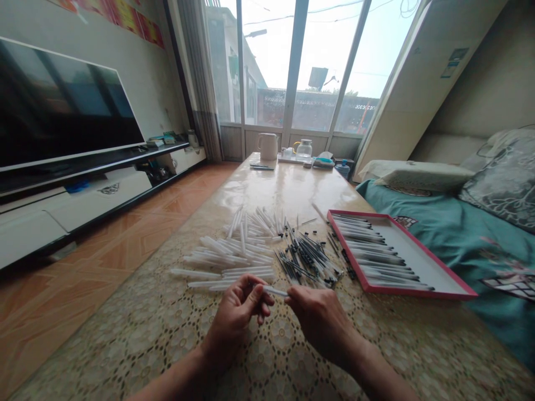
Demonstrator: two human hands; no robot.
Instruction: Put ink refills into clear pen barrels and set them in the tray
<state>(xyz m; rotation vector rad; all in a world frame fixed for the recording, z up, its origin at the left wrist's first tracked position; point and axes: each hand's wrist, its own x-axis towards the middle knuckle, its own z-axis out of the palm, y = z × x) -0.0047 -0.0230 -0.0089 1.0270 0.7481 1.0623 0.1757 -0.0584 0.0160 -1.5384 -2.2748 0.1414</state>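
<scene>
My left hand (238, 309) pinches a white pen barrel (273, 291) between thumb and fingers, just above the patterned tablecloth. At the barrel's right end, the closed fingers of my right hand (320, 312) grip it; their tips are partly hidden, so any small part in them cannot be made out. Beyond my left hand lies a loose pile of white pen barrels (234, 253). Black pen refills (307, 253) and small black caps (328, 281) are heaped beyond my right hand. To the right, a pink-rimmed box lid (455, 291) holds a row of pens (382, 250).
The long table (167, 328) stretches towards the window. At its far end stand a pale jug (267, 146), a glass jar (305, 149) and a tissue pack (324, 160). A sofa (418, 214) borders the right side; a television (62, 106) stands on the left.
</scene>
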